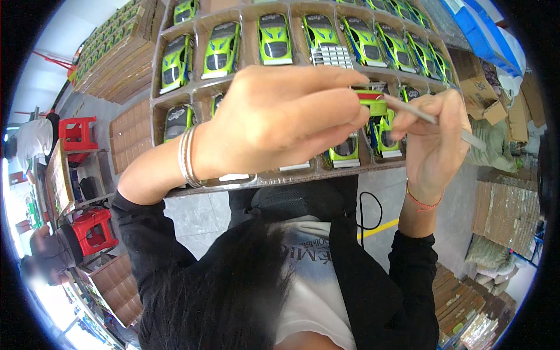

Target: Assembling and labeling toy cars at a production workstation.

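Note:
My left hand (286, 116) is closed round a green toy car (373, 104), of which only one end with a red strip shows past my fingertips. Most of that car is hidden by the hand. Just beyond my left fingers is a sheet of small silvery-white rectangles (332, 56), like stickers; whether the hand holds it I cannot tell. My right hand (437, 134) pinches slim grey tweezers (411, 109), their tip at the red end of the car. Beneath both hands lies a compartmented tray (248, 44) with green toy cars (274, 41) in its compartments.
Stacked trays of green cars (116, 52) stand at the far left. Red stools (79, 133) and a person in dark clothes (49, 251) are at the left. On the right are cardboard boxes (478, 87), sacks (496, 146) and flattened cardboard (504, 210). A black cable (379, 204) hangs near my lap.

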